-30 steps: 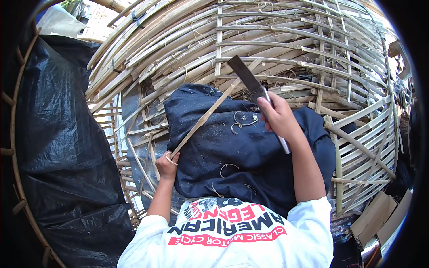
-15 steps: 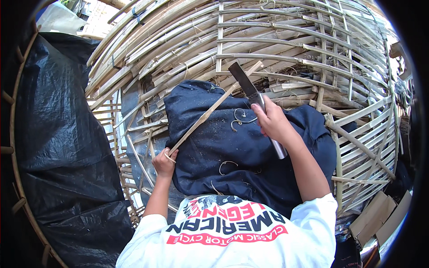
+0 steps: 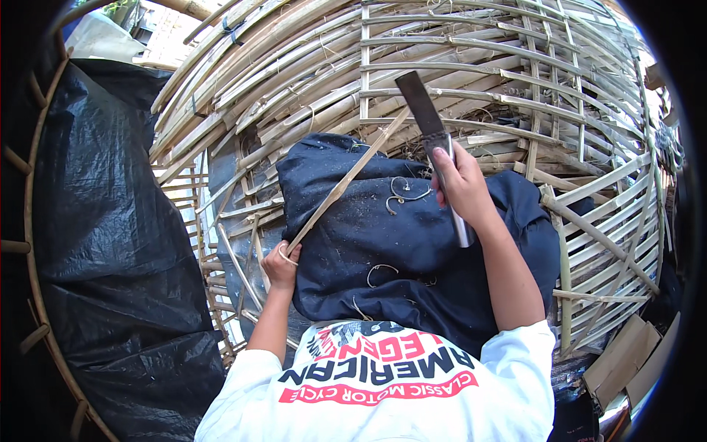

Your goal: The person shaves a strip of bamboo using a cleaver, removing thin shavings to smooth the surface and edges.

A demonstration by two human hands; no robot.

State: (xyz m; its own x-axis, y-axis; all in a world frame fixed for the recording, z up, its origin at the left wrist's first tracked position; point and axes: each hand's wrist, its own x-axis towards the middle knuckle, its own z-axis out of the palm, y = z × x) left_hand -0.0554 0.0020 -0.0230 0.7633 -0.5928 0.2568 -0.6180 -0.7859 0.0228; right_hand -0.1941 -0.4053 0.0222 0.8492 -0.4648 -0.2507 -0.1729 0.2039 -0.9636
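Observation:
My right hand (image 3: 462, 184) grips a flat dark metal blade (image 3: 421, 107) by its handle, the blade pointing up and away over my lap. My left hand (image 3: 280, 264) holds the near end of a long thin bamboo strip (image 3: 346, 180), which runs diagonally up to the blade's edge. Both rest over a dark blue cloth (image 3: 383, 236) spread across my knees, dusted with shavings and a few curled bamboo slivers (image 3: 401, 193).
A large domed frame of woven bamboo slats (image 3: 471, 66) arches in front and to the right. A black plastic sheet (image 3: 103, 221) on a bamboo hoop stands at the left. Cardboard pieces (image 3: 626, 353) lie at the lower right.
My right hand has lifted the blade slightly higher and farther along the strip. My left hand has kept its hold on the strip's near end.

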